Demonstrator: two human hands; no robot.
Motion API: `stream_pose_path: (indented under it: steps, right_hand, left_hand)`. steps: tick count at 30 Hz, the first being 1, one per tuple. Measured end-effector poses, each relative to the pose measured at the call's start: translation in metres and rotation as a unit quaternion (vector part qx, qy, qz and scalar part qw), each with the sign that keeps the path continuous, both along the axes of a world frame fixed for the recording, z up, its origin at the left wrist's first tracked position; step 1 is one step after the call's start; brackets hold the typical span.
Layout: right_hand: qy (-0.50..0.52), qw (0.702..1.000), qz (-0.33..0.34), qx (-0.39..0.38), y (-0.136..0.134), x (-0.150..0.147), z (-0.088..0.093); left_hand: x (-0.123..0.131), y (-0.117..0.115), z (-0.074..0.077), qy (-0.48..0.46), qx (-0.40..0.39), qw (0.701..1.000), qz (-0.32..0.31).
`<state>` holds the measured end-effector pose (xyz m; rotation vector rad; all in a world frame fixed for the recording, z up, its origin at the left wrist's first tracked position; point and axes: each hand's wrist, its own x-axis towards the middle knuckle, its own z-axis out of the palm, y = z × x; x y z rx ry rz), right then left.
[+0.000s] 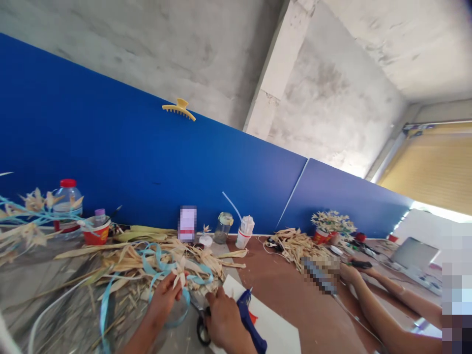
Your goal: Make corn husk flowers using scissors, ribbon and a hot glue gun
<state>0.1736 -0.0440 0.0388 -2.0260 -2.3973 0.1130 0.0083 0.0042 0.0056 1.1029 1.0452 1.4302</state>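
Note:
My left hand [164, 296] is closed in a pinch on a small dried-husk flower [180, 275], held over the heap of dried husks [147, 258] and light-blue ribbon [158, 260]. My right hand [222, 322] is closed, its fingers through the handles of black scissors [202, 327], whose blades point up toward the flower. A blue glue gun [249, 319] lies on white paper [273, 327] just right of my right hand.
A blue partition [147, 162] backs the brown table [295, 295], with a yellow hair clip [179, 109] on top. A water bottle [68, 204], red cup [96, 233], glass jar [222, 227] and paper cup [244, 233] stand behind. Another person's arms [376, 305] work at right near a laptop [415, 255].

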Motion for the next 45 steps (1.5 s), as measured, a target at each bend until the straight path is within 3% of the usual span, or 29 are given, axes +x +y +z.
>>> stream_pose_path:
  steps: [6,16,26,35,40,43,45]
  right_hand:
    - [-0.032,0.998,0.038,-0.028,-0.005,0.005,0.0]
    - [0.033,0.999,-0.008,-0.038,-0.013,-0.001,0.008]
    - [0.009,0.999,-0.008,-0.031,-0.01,-0.005,-0.011]
    - [0.15,0.986,-0.055,-0.041,-0.03,0.025,0.0]
    - [0.34,0.936,-0.018,-0.091,-0.031,0.048,-0.006]
    - [0.497,0.851,0.0,-0.172,-0.025,0.052,0.001]
    - [0.593,0.785,-0.004,-0.179,-0.02,0.051,0.009]
  left_hand:
    - [0.003,-0.001,-0.002,0.004,0.006,1.0,-0.007]
    - [0.002,0.004,-0.012,0.045,0.041,0.998,0.002]
    - [0.002,-0.002,-0.001,0.021,0.005,0.999,0.025]
    - [-0.001,0.002,-0.003,-0.006,0.02,0.998,0.052]
    - [-0.002,-0.001,0.001,-0.025,0.04,0.998,0.044]
    - [-0.002,-0.003,0.005,-0.015,0.035,0.999,0.038]
    - [-0.001,-0.005,0.006,-0.017,0.028,0.999,0.039]
